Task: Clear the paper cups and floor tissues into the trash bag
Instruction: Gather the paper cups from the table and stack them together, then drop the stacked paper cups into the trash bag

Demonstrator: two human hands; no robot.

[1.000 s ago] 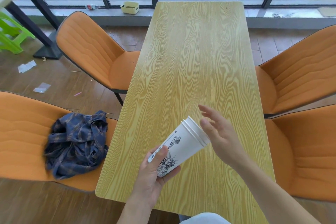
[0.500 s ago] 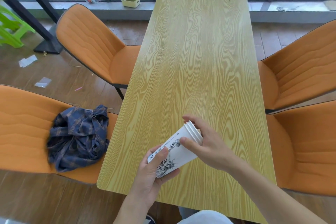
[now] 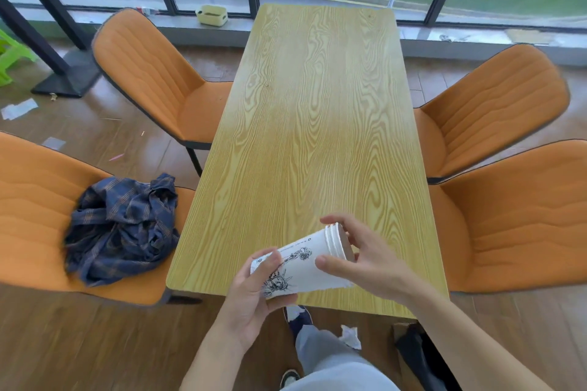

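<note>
Cups [image 3: 305, 263], nested into one stack, lie tilted above the near end of the surface [image 3: 317, 124], base low toward the person, rims up and to the right. The left hand [image 3: 254, 292] is wrapped around the base; the right hand [image 3: 365, 257] curls loosely at the rims, thumb on the wall. A crumpled tissue [image 3: 351, 336] lies on the floor under the near edge, close to the feet.
</note>
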